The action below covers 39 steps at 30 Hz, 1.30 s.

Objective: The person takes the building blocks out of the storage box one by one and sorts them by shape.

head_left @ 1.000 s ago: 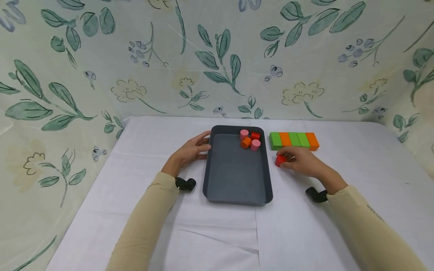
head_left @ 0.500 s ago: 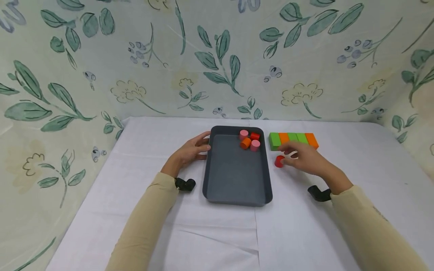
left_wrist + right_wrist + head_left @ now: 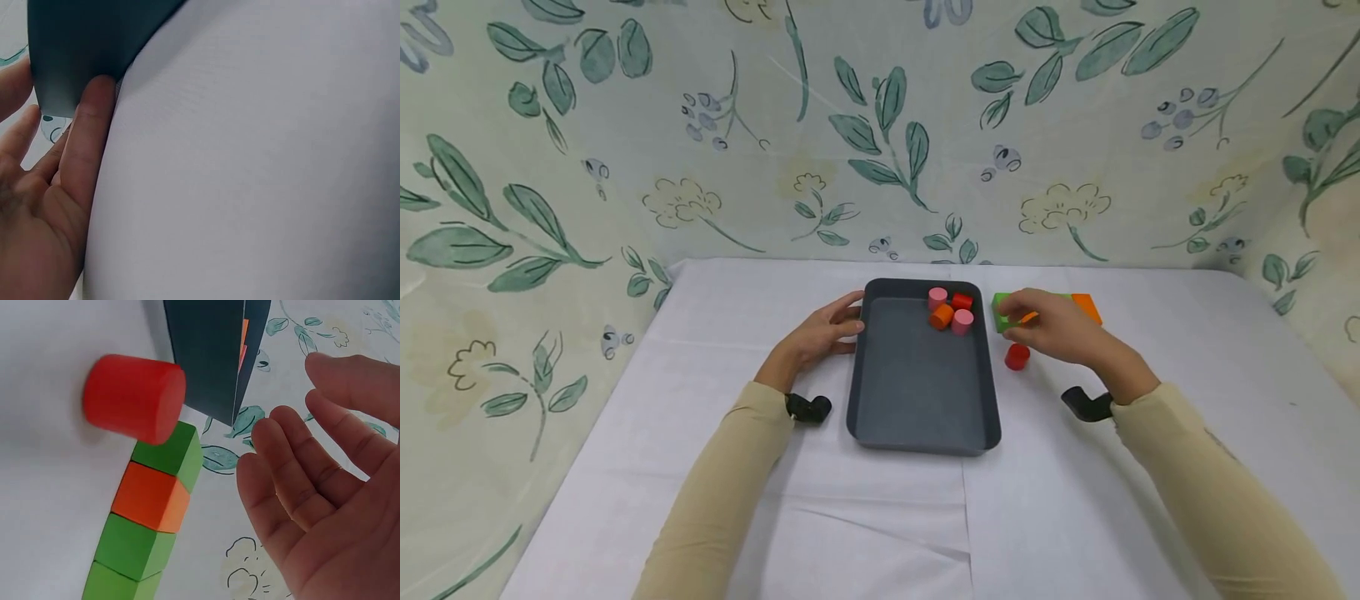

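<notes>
Sitting on the white bench [image 3: 895, 517] is a dark gray tray [image 3: 917, 375]. The left hand [image 3: 817, 335] has its fingers pretty straight against the tray's left wall, just touching, not gripping. The right hand [image 3: 1056, 325] is loose and holding nothing, hanging over a row of green and orange blocks [image 3: 147, 497] right of the tray. Inside the tray, bunched in the far right corner: two pink cylinders [image 3: 962, 323], an orange one [image 3: 942, 317] and a red piece [image 3: 962, 301]. Then there's the loose red cylinder [image 3: 128, 397], upright on the bench in front of the row, untouched. I'd call this a between-grips step, so the next move probably calls for lining up with one piece and pinching its sides.
</notes>
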Motion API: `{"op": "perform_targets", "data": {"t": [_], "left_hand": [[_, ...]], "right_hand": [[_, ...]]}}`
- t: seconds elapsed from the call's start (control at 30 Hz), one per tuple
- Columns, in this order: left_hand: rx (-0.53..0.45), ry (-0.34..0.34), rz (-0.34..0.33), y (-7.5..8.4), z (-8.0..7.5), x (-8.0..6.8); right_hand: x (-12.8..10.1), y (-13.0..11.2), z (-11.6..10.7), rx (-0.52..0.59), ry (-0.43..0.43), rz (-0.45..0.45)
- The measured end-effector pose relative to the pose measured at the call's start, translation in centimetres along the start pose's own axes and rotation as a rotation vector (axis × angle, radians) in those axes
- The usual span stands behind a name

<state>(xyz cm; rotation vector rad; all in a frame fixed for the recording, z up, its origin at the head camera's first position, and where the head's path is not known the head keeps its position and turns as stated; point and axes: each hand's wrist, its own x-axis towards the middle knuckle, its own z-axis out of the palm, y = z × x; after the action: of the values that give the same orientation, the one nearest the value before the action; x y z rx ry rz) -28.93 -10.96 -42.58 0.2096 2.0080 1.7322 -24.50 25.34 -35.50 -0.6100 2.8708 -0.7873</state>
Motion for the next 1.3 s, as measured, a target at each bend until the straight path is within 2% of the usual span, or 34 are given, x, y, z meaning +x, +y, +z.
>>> {"op": "perform_targets", "data": {"t": [0.43, 0.6, 0.8, 1.07, 1.3], "left_hand": [[-0.001, 0.009, -0.006, -0.1, -0.1, 0.2], [-0.006, 0.006, -0.007, -0.2, 0.0, 0.2], [-0.003, 0.006, -0.001, -0.3, 0.0, 0.2], [-0.007, 0.004, -0.007, -0.4, 0.0, 0.2], [-0.004, 0.008, -0.007, -0.4, 0.0, 0.2]], "right_hand": [[3.3, -2.0, 0.7, -0.036, -0.065, -0.016], [4.7, -2.5, 1.3, -0.072, -0.082, -0.039], [6.1, -2.7, 2.0, -0.135, -0.099, -0.022], [6.9, -2.9, 2.9, -0.205, -0.154, 0.011], [7.0, -2.5, 3.5, -0.285, -0.163, 0.024]]}}
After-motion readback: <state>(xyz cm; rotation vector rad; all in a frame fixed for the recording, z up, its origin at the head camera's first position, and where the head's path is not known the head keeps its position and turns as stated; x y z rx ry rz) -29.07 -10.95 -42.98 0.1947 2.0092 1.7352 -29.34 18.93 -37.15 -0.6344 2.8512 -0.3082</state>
